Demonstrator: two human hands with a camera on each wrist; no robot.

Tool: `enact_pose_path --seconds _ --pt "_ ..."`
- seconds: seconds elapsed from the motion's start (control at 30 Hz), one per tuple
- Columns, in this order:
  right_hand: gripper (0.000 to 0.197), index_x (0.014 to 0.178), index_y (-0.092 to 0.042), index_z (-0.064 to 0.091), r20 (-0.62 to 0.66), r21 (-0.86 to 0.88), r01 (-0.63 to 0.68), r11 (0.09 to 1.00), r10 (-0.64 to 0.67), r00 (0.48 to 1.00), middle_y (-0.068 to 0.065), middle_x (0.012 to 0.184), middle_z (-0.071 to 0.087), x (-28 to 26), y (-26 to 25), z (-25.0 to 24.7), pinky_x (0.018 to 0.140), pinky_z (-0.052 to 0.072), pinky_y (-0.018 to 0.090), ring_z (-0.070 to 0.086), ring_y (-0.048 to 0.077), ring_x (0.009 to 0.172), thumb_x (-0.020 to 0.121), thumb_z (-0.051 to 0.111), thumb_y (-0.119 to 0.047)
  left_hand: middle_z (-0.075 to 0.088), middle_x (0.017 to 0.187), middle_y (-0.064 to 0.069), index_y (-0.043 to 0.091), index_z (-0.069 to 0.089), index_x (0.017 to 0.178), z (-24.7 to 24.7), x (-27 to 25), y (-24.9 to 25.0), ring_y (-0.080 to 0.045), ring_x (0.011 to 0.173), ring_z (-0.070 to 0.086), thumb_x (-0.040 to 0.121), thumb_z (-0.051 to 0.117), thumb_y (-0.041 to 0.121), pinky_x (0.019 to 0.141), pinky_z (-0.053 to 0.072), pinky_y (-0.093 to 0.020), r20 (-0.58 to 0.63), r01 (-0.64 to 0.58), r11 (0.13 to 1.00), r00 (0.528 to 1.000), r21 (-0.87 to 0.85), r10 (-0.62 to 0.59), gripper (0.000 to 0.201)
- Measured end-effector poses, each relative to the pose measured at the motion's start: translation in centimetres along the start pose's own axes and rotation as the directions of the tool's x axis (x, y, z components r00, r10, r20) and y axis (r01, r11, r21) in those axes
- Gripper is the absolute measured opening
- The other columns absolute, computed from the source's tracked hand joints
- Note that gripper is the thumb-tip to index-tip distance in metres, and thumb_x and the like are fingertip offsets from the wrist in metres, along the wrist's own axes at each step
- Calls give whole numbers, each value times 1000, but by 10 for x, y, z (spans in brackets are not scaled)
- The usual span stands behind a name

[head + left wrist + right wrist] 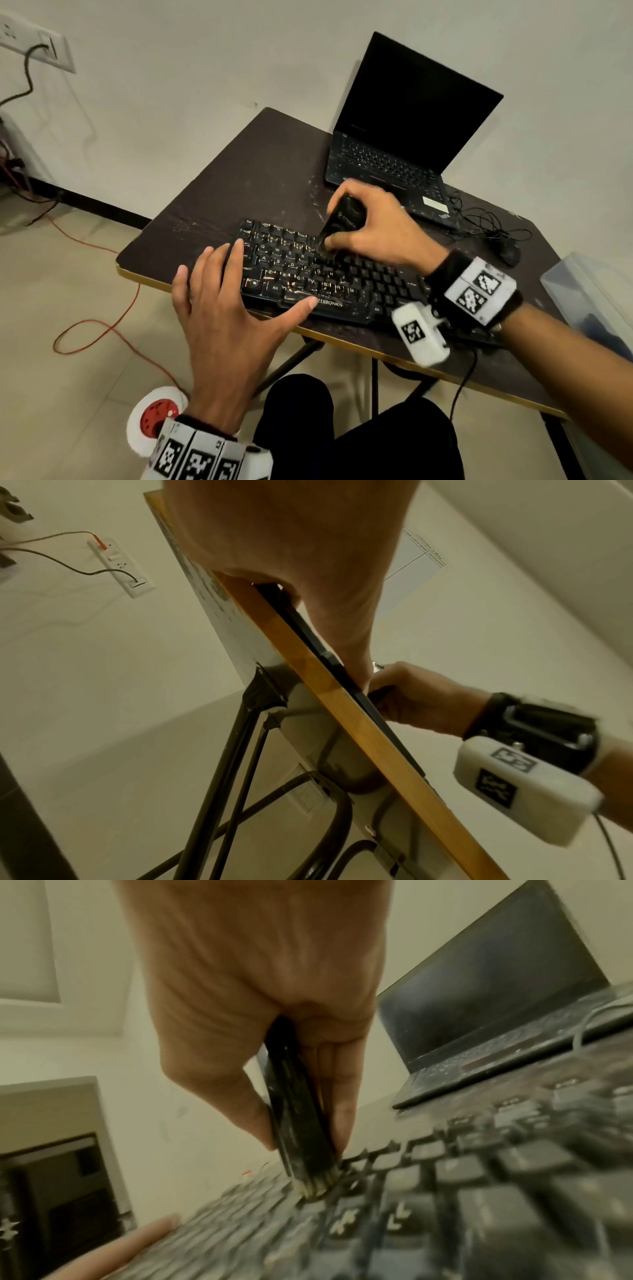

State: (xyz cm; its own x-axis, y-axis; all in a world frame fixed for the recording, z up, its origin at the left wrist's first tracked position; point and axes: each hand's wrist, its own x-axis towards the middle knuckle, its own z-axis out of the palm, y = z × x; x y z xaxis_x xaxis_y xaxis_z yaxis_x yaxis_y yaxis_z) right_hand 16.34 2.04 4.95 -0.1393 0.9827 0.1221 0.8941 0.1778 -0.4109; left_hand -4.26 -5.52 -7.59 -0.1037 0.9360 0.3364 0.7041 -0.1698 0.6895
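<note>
A black dusty keyboard lies along the near edge of a dark table. My left hand rests flat on the keyboard's left end, fingers straight and spread, thumb on the front rim. My right hand grips a black brush, bristles down on the middle keys. In the right wrist view the brush is pinched between thumb and fingers, its bristles pressed between keys of the keyboard. The left wrist view shows my left hand from below, over the table's yellow edge.
An open laptop with a dark screen stands at the table's far side. A black mouse and its tangled cable lie to the right. A translucent box sits at the right edge. An orange cable runs across the floor.
</note>
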Motion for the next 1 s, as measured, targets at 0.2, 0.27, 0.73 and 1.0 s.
enact_pose_path --seconds 0.2,0.27,0.73,1.0 --pt "40 99 -30 63 43 19 55 998 -56 998 -5 88 72 -2 -1 0 74 59 37 69 15 79 73 92 -21 50 153 -7 12 47 152 -1 0 1 -23 153 32 66 57 94 130 5 -43 8 0 1000 1000 -2 0 119" --pt "39 99 -30 63 3 -6 13 1000 -13 1000 -6 88 71 5 0 -1 77 59 39 70 14 81 73 91 -20 50 153 -7 13 47 152 -1 -1 1 -22 153 32 66 57 94 130 4 -42 11 2 1000 1000 6 -2 119" --pt "41 99 -32 63 31 5 33 999 -33 999 -7 90 74 -8 -1 2 76 59 37 70 12 82 71 92 -22 50 154 -8 14 45 153 0 0 1 -23 153 33 64 56 95 128 3 -40 36 -7 1000 999 -7 7 121" --pt "41 98 -34 62 6 -11 7 1000 -7 1000 -10 86 72 -7 3 0 68 53 26 68 7 76 72 91 -22 51 153 -8 14 47 152 1 2 -1 -24 152 35 64 52 97 127 2 -40 16 -12 1000 1000 -27 12 121"
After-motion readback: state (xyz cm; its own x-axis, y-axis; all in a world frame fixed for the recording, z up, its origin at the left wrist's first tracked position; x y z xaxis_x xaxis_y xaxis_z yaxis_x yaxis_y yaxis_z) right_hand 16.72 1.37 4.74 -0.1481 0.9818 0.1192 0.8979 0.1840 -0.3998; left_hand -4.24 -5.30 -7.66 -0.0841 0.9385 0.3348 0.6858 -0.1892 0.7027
